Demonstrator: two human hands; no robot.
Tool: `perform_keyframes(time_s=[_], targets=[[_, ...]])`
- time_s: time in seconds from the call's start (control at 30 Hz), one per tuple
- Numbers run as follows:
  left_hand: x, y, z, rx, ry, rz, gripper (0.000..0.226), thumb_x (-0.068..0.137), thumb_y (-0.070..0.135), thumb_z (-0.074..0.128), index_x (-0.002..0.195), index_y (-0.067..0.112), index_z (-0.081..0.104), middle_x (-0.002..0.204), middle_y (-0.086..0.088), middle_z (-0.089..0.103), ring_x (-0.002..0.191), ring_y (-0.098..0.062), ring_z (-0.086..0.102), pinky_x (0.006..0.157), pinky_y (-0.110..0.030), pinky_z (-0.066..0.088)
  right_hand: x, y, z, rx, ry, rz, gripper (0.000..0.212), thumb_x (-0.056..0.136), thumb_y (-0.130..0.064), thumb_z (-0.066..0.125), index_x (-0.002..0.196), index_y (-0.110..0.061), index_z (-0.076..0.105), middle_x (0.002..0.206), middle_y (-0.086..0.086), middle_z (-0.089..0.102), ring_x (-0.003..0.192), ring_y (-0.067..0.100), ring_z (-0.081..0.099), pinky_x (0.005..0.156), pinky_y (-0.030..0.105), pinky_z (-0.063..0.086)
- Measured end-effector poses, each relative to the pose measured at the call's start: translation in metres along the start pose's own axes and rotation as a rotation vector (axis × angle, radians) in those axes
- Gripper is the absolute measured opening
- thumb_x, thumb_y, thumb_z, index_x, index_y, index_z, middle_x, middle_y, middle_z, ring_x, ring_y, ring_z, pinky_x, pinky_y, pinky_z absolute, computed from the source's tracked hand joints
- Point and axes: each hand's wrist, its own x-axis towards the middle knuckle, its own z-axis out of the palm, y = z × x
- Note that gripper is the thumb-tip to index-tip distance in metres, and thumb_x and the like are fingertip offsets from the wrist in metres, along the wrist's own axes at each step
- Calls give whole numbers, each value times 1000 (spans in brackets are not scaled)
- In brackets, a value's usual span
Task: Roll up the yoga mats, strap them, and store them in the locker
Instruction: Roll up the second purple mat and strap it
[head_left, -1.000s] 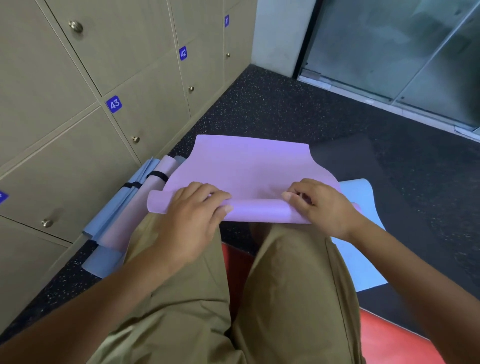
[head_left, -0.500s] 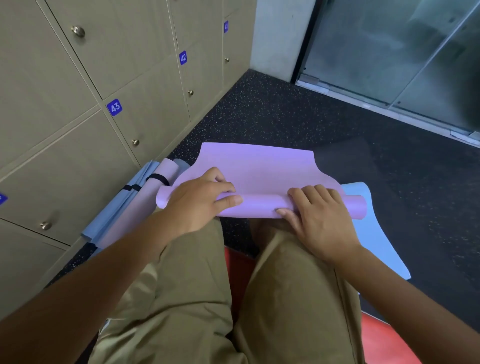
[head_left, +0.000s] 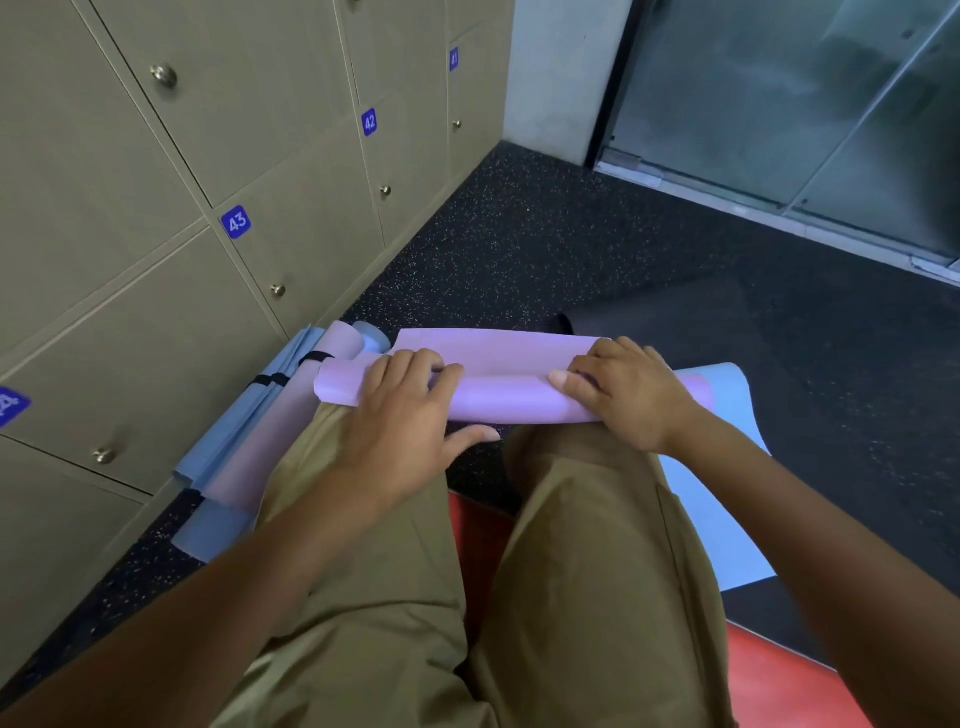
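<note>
The thin lilac foam yoga mat (head_left: 511, 397) lies across the person's knees at the centre of the frame, mostly wound into a tube; a short flat tail extends away toward the black speckled rubber floor (head_left: 519, 249). The left hand (head_left: 400, 436) presses flat on the left part of the roll, fingers extended over the top and thumb splayed below, not clenched. The right hand (head_left: 631, 392) curls its fingers over the right part, gripping the tube. This two-point hold likely keeps the winding even and prevents telescoping. At centre left, a strapped bundle of rolled blue and pink mats (head_left: 260, 426) lies against the beige numbered locker doors (head_left: 156, 291), all closed. An unrolled pale blue mat (head_left: 727, 410) lies at right.
</note>
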Motion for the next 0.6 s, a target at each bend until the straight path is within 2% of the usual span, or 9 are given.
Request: perform_keyframes(time_s=[0.1,0.13,0.2,0.27,0.33,0.4,0.47,0.6], targets=[[9,5,-1,173,-83,18,83,78,87,41,107,11,58,101,-7,56,94,-30,51,86,-43,42,8,6,-6,85,-72,21,59,86,-83,13,73,-38,49,86,-8,46,98,24,49,90,43,41],[13,5,-2,183,-81,23,82,75,88,45,103,12,56,97,-7,56,90,-30,51,83,-43,41,10,8,-6,132,-77,29,53,90,-80,20,73,-38,49,88,-7,49,97,24,51,89,43,43],[22,2,-1,182,-102,37,82,70,89,53,100,13,56,92,-6,59,85,-30,54,78,-42,41,12,9,-6,192,-44,44,45,95,-71,31,86,-36,57,96,-5,57,96,21,54,86,42,46],[31,-2,1,172,-137,51,85,65,91,56,100,14,58,89,-5,62,83,-30,60,75,-41,41,10,7,-2,139,64,43,51,96,-70,31,94,-28,60,95,-3,61,89,22,57,78,40,48],[40,-3,-1,153,-172,56,91,59,97,50,98,16,60,86,-3,64,81,-29,63,72,-38,40,7,8,6,33,215,3,59,97,-70,23,89,-25,61,84,-1,62,80,25,57,70,39,45],[47,-5,-3,133,-225,53,93,55,101,44,94,18,57,83,0,65,77,-27,63,66,-36,34,6,12,15,-29,325,-58,70,101,-68,16,86,-22,68,78,1,63,77,27,56,68,39,41],[52,-8,-3,109,-273,50,90,56,103,45,90,20,52,81,3,65,72,-25,62,62,-34,30,4,15,19,-78,373,-86,76,102,-69,15,90,-20,73,80,2,64,79,28,54,70,40,43],[65,-13,-7,67,-390,29,87,57,104,43,86,22,50,72,5,59,68,-24,59,57,-35,33,2,12,24,-238,351,-80,79,87,-87,26,100,-19,65,89,2,60,83,28,53,74,43,44]])
